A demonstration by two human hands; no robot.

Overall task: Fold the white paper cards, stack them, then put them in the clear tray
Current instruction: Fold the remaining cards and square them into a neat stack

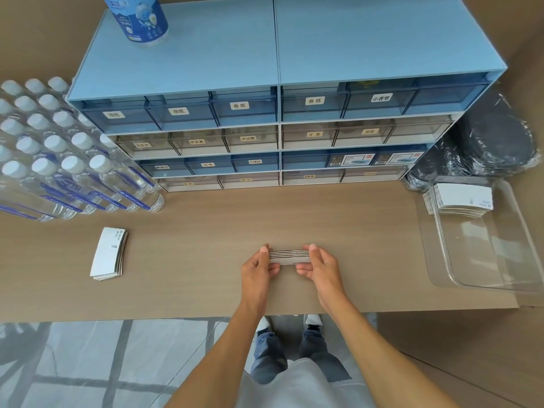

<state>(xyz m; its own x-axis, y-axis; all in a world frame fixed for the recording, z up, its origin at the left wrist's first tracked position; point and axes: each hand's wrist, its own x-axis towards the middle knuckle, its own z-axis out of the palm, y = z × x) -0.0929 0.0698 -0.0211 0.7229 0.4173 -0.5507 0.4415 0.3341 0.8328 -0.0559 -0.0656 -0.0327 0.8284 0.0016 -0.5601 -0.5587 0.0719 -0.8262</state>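
A small stack of folded white paper cards (289, 257) stands on edge at the middle of the wooden table, held at its two ends. My left hand (259, 267) grips the left end and my right hand (319, 267) grips the right end. A pile of flat white cards (108, 254) lies on the table to the left. The clear tray (482, 260) sits at the right edge of the table, with a stack of folded cards (465, 197) in its far end.
A blue drawer cabinet (276, 128) with labelled drawers stands at the back. Several water bottles (64, 160) crowd the back left, and one stands on the cabinet (138, 19). Black plastic-wrapped bundles (497, 142) lie behind the tray. The table's front edge runs just behind my wrists.
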